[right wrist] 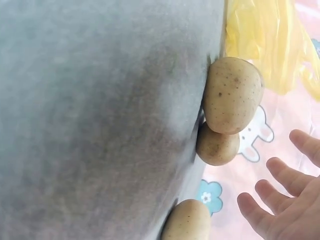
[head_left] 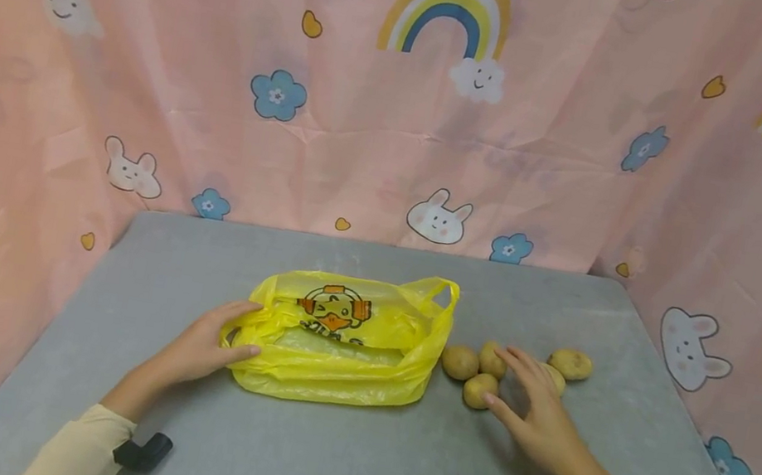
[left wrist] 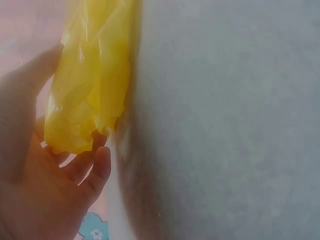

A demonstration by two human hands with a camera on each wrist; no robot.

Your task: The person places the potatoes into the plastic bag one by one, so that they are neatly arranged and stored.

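A yellow plastic bag [head_left: 327,380] with a printed duck lies on its side, its opening facing the near side and a handle loop sticking up at its right end. At its left end my left hand [head_left: 204,342] touches the plastic, thumb and fingers spread apart. Just right of the bag sit several potatoes [head_left: 461,363]. Over them hovers my right hand [head_left: 540,420], fingers spread and holding nothing. It partly hides one potato [head_left: 556,379]; another potato [head_left: 570,364] lies farthest right. In the right wrist view the fingers stand apart from a large potato [right wrist: 233,95].
The grey table [head_left: 312,470] stretches out beneath everything. A pink curtain [head_left: 334,154] with rainbows, bunnies and flowers encloses it at the back and both sides. Dark straps [head_left: 142,451] sit at the wrists, by the cream sleeves [head_left: 84,448].
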